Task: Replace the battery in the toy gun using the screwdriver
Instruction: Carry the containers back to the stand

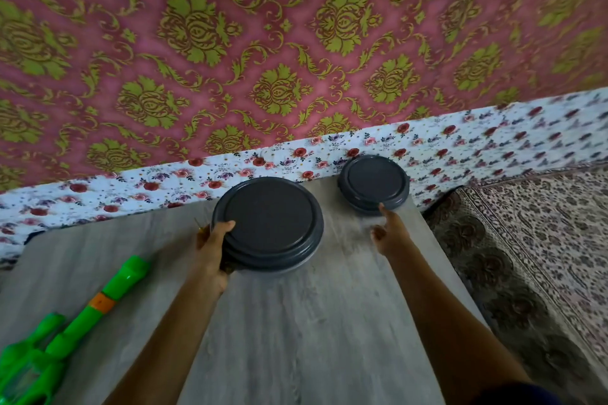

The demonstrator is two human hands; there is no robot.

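A bright green toy gun (65,322) with an orange band lies at the table's near left corner, its barrel pointing up and right. My left hand (212,250) grips the left rim of a large round container with a dark grey lid (269,223). My right hand (390,233) reaches toward a smaller container with the same kind of lid (375,184); its index fingertip touches the front rim and the other fingers are relaxed. A thin yellowish tip (198,223) shows just behind my left hand. No screwdriver or battery is plainly visible.
The grey wood-grain table (296,322) ends just behind the containers. A floral white cloth (460,138) runs along the wall behind it, under red and green patterned wallpaper. A patterned rug (543,240) covers the floor to the right.
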